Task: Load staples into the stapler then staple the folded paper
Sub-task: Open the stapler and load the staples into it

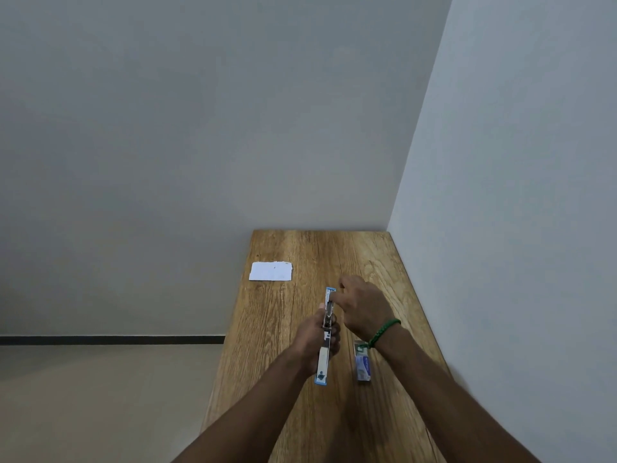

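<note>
Wooden worktop (367,422), set into a corner of plain grey walls (200,128). Item one: stapler (323,359), blue and silver, swung open lengthwise and lifted above the mid worktop, my left hand (312,340) wrapped round its middle. Item two: my right hand (362,309), fingers curled and pinching at the stapler's far half; whether staples sit between the fingertips I cannot tell. Green bracelet (384,331) on that wrist. Item three: small staple box (363,364), lying just beside the stapler on its right. Item four: folded paper (270,271), white, flat at the worktop's far left edge, well apart from both hands.
</note>
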